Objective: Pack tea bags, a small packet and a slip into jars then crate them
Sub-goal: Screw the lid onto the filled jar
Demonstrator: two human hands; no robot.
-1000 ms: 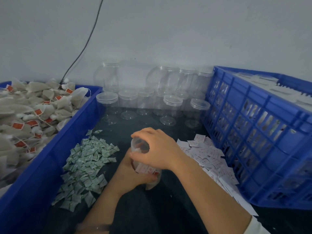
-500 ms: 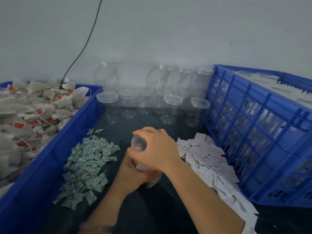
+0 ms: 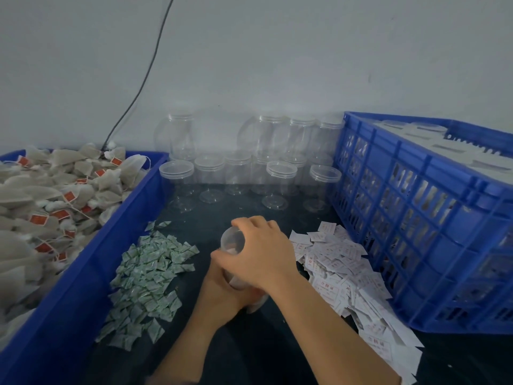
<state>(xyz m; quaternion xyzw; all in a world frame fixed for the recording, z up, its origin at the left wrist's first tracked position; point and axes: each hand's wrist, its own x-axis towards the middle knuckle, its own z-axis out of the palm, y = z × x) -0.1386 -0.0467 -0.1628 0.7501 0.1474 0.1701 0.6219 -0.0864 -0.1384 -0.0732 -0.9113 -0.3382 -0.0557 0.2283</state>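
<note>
Dim, soft, bluish; wide-angle edge bowing.

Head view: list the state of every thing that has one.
Jar: tilted, held in both hands, something inside.
Left hand: grips the jar's lower end.
Right hand: curled over the jar's upper end.
Spare jars: upright, empty.
Tub: heaped with tea bags.
Crate: holds jars with white lids.
Packets: loose pile.
Slips: loose pile.
</note>
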